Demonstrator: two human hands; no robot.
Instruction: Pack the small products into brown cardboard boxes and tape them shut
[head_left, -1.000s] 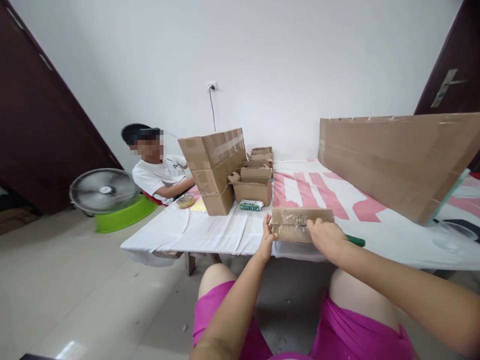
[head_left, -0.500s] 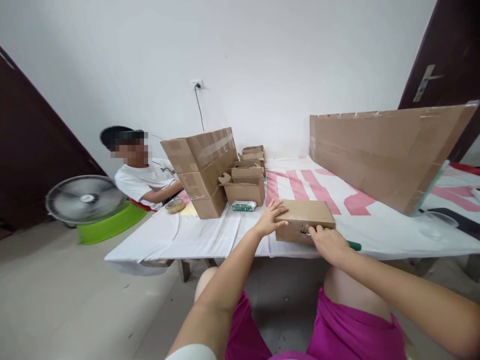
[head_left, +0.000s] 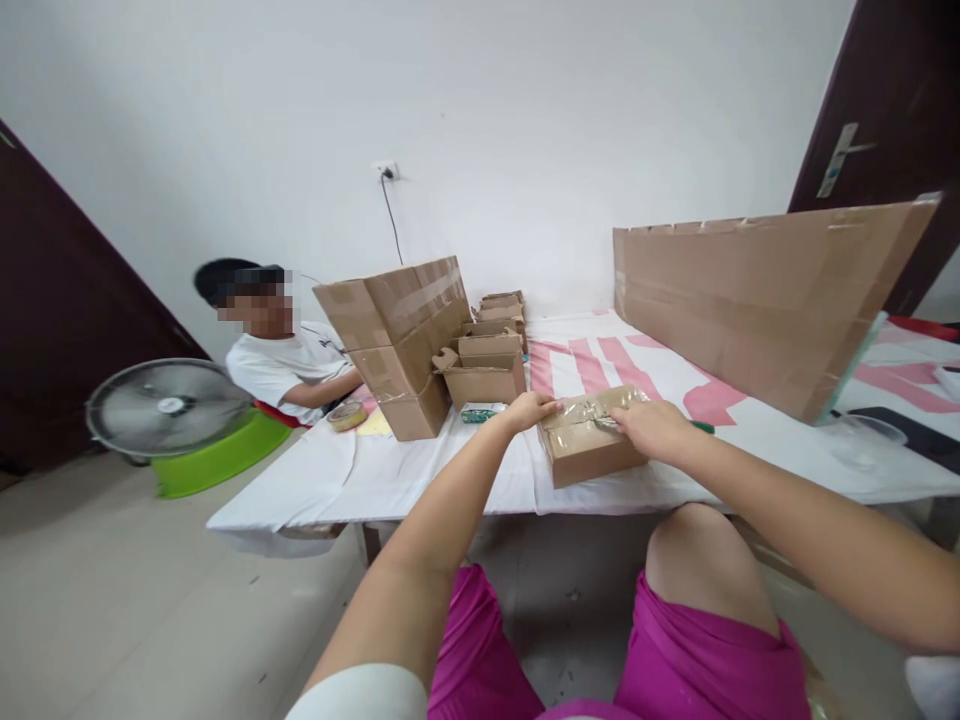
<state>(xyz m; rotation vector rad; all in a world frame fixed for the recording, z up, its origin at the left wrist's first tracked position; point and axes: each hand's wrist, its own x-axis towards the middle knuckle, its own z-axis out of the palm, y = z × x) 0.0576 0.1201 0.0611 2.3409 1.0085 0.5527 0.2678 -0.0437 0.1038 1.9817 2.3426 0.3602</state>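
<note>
A small closed cardboard box [head_left: 596, 455] with clear tape along its top lies at the table's front edge, turned at a slant. My left hand [head_left: 531, 411] grips its far left corner, fingers bent over the edge. My right hand [head_left: 651, 428] is closed over the box top at the tape, around a green-handled tool [head_left: 703, 427] whose handle sticks out behind the hand. A thin grey tip shows at the tape by my fingers. The tool's exact kind is mostly hidden.
Stacked taped cartons [head_left: 397, 350] and several open small boxes [head_left: 487, 380] stand left of centre, near a green packet [head_left: 482, 412] and a tape roll [head_left: 347, 416]. A large cardboard panel [head_left: 757, 300] stands right. A person [head_left: 289, 370] sits left beside a fan [head_left: 172, 405].
The box has tipped and turned, so its taped face is now up. My right hand and the green-handled tool moved up from its front side; my left fingers shifted to the far left corner.
</note>
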